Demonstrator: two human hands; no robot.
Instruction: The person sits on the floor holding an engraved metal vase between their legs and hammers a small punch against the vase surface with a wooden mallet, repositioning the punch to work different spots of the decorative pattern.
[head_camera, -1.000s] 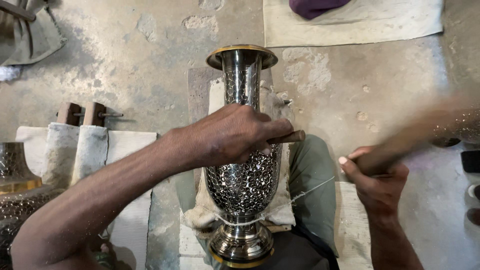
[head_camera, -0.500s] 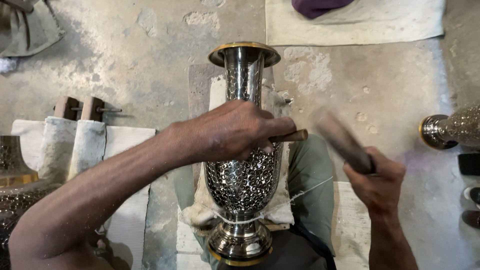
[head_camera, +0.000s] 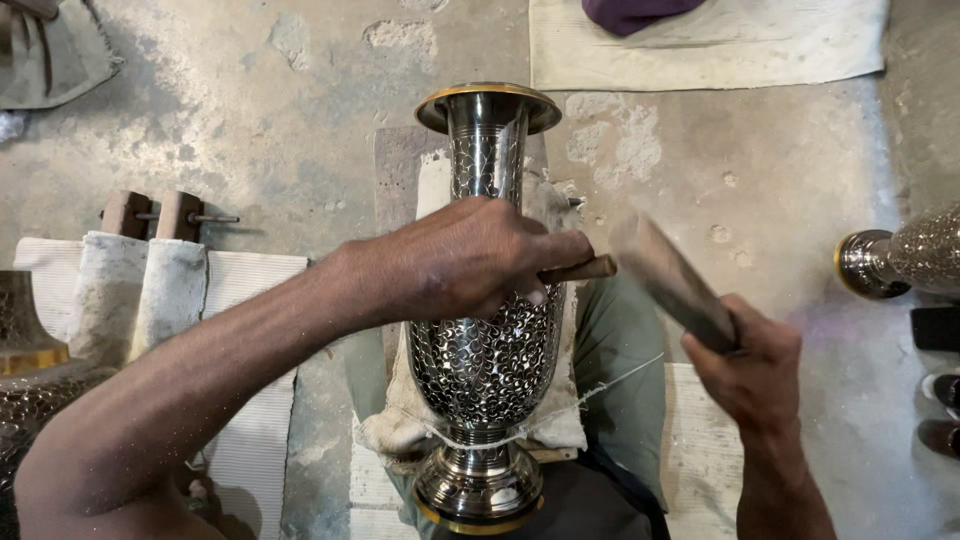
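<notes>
- The concrete floor (head_camera: 300, 110) is spreading under everything, stained and dusty, with one pale mat (head_camera: 760, 50) lying far beyond the right hand and one purple cloth (head_camera: 630, 12) sitting on its far edge.
- One ribbed white mat (head_camera: 260, 400) is lying under the left forearm, and two folded pale cloths (head_camera: 140, 290) are resting on it, to the outer side of the left hand.
- One tall engraved metal vase (head_camera: 485, 370) with brass rims is lying lengthwise between the two hands, its mouth pointing away from the person, its belly resting on one frayed cloth pad (head_camera: 400, 430) over the person's lap.
- Two more engraved metal pieces are showing only in part: one second vase (head_camera: 900, 260) lying well out beyond the right hand, one dark vessel (head_camera: 25, 350) at the frame edge beyond the left arm.
- The left hand (head_camera: 460, 265) is lying across the vase's shoulder, fingers curled tight around one thin wooden-handled chisel (head_camera: 580, 268) whose end is sticking out toward the right hand.
- The right hand (head_camera: 750, 360) is gripping, fist closed, one blurred wooden mallet (head_camera: 670, 280) raised just beside the chisel's end.
- Two small wooden blocks (head_camera: 155, 212) on a metal rod are standing beyond the folded cloths.
</notes>
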